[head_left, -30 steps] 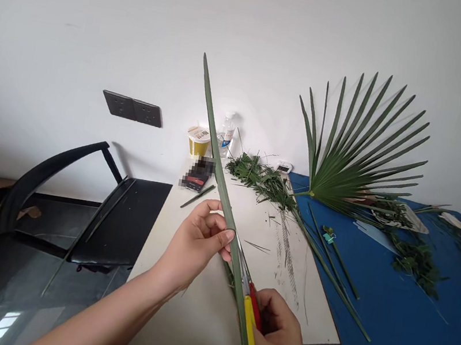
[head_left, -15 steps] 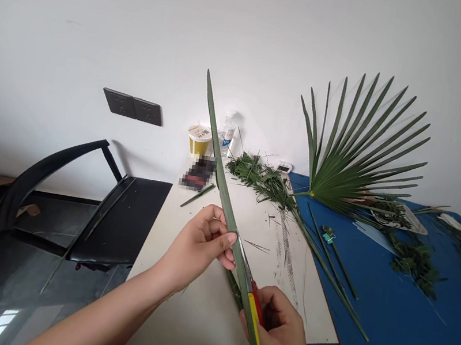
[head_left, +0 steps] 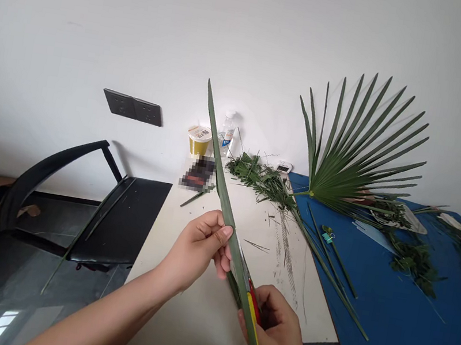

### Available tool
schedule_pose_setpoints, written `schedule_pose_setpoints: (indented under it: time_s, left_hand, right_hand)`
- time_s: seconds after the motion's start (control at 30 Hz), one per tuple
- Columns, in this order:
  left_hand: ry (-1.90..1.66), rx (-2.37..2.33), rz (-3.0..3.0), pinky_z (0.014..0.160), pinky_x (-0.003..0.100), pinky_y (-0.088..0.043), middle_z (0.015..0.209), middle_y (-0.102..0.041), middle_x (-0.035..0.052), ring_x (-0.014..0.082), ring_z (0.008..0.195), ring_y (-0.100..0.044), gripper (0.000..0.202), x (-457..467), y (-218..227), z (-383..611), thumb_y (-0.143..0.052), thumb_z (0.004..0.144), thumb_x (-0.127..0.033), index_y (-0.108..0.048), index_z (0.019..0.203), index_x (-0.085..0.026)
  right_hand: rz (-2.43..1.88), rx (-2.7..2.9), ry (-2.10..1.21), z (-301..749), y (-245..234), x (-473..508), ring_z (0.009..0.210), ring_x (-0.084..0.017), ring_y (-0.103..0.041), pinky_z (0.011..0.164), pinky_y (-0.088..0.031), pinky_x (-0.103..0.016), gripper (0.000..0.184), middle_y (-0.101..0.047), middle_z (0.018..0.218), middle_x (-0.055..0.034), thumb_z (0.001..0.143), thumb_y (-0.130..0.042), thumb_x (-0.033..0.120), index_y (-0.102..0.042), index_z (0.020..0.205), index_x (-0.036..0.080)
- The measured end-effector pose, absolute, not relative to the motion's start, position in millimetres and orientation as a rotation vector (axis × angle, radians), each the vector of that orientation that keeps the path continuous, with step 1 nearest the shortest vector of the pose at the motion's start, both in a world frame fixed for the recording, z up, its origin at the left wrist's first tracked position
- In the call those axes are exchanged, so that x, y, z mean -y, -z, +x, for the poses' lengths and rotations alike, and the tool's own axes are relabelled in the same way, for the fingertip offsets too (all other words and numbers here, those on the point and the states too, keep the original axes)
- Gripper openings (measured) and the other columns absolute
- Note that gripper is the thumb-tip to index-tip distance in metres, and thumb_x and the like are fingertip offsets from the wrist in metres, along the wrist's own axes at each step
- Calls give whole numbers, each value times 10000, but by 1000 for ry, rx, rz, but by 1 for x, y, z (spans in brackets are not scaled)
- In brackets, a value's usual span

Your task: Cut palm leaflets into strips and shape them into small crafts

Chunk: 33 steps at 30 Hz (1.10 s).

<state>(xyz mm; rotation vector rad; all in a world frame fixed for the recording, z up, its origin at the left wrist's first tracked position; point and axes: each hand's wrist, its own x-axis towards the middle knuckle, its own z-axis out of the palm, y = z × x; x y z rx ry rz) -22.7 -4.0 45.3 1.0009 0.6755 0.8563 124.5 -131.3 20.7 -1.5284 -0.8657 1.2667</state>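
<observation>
Palm leaf strip (head_left: pixel 228 210), tip slanting up-left, pinched in left-hand fingers (head_left: pixel 209 223)

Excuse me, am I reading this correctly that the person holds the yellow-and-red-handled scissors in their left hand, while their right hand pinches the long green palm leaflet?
Not quite: the hands are swapped, as the head view shows. The yellow-and-red-handled scissors are in the person's right hand, and the left hand pinches the long green palm leaflet.
</observation>
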Motion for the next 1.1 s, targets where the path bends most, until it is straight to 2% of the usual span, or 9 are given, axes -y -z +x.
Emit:
schedule_pose_setpoints:
  time_s: [0.33,0.6,0.77,0.93,1.1]
  left_hand:
    - [-849,-665,1021,394,232,-491,608,-637,-12,122,455,-578,302,-1,-47,-27,-604,914,-419,-493,746,-193]
    - [-918,-757,1068,363,162,-293,528,-574,-47,63,382,-436,357,-4,-43,-30,-581,926,-446,-435,713,-200]
    - [-917,-756,1069,382,164,-294,515,-573,-51,63,389,-420,370,-2,-38,-28,-590,918,-468,-447,707,-198]
    - [-919,-772,1071,373,163,-266,514,-581,-45,66,388,-424,364,-2,-36,-27,-588,918,-459,-448,705,-199]
    - [-964,-775,947,396,167,-265,521,-571,-39,59,396,-414,332,-3,-35,-22,-593,919,-400,-443,709,-192]
  right_hand:
    - [-1553,854,-1285,125,-23,132,618,-131,-359,563,-282,-249,335,-381,641,52,710,-750,401,-479,684,206]
    - [-1534,909,-1367,126,-21,135,663,-140,-410,600,-317,-249,292,-455,709,31,787,-717,416,-529,777,193]
    - [-1445,941,-1446,128,-15,135,695,-140,-423,621,-331,-241,236,-465,750,33,821,-699,376,-545,836,198]
    - [-1438,1018,-1371,131,-1,137,662,-131,-384,588,-295,-241,216,-424,716,45,817,-694,330,-520,792,203]
    - [-1453,867,-1463,130,-9,135,586,-111,-357,538,-295,-235,273,-412,686,56,774,-739,373,-518,783,214]
